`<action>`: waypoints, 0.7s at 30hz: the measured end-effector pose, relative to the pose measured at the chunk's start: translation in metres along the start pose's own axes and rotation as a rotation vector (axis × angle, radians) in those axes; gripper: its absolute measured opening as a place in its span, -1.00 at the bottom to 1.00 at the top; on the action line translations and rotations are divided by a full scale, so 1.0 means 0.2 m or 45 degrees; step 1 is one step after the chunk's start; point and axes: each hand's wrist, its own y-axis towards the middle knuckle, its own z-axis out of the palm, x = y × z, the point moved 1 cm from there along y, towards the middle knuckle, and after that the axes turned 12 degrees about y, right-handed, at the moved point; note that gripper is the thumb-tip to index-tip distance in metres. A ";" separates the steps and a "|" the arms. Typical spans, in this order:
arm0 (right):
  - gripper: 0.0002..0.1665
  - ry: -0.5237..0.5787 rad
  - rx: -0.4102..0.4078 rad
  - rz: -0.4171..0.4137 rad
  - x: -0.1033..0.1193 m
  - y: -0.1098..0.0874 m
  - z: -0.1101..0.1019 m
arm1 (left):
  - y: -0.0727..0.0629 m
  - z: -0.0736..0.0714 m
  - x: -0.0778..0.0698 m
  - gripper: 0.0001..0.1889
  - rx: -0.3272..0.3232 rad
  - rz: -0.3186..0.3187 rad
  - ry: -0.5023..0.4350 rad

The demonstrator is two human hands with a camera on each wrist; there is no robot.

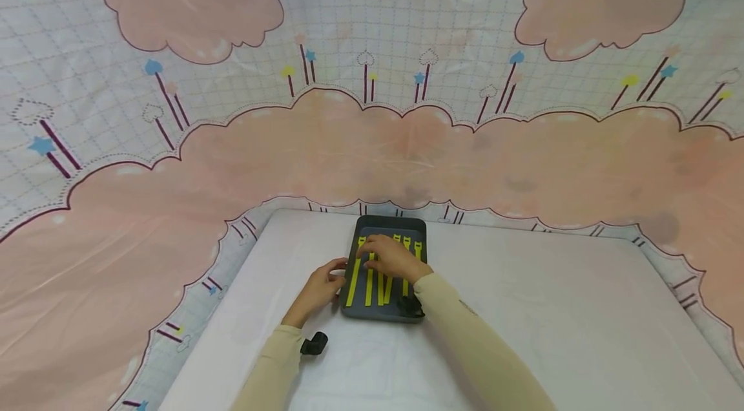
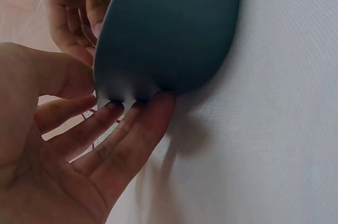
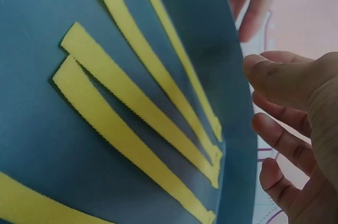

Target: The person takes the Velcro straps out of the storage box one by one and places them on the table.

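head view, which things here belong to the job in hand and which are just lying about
Part of the job, it seems:
dark tray
yellow strips lying in it
left hand, at the tray's side
right hand, over the tray

Just surroundings, nothing loose that I can see:
white tabletop
cloud-patterned backdrop

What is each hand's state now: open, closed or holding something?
Left hand: open, touching the tray side.
Right hand: open, above the yellow strips, apparently holding nothing.

Strips (image 1: 380, 291) partly behind right hand (image 1: 395, 258)
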 end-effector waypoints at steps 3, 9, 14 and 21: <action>-0.70 -0.006 0.022 -0.004 -0.01 0.02 0.02 | 0.00 0.00 0.00 -0.51 -0.002 -0.003 -0.003; -0.72 -0.048 0.050 -0.006 -0.03 0.06 0.05 | 0.00 0.00 0.01 -0.51 -0.003 0.013 -0.003; -0.73 -0.096 0.052 -0.006 -0.03 0.09 0.07 | 0.00 0.00 0.01 -0.50 0.000 0.022 -0.011; -0.73 -0.190 0.068 -0.023 -0.06 0.11 0.12 | 0.00 0.00 0.01 -0.50 -0.004 0.022 0.000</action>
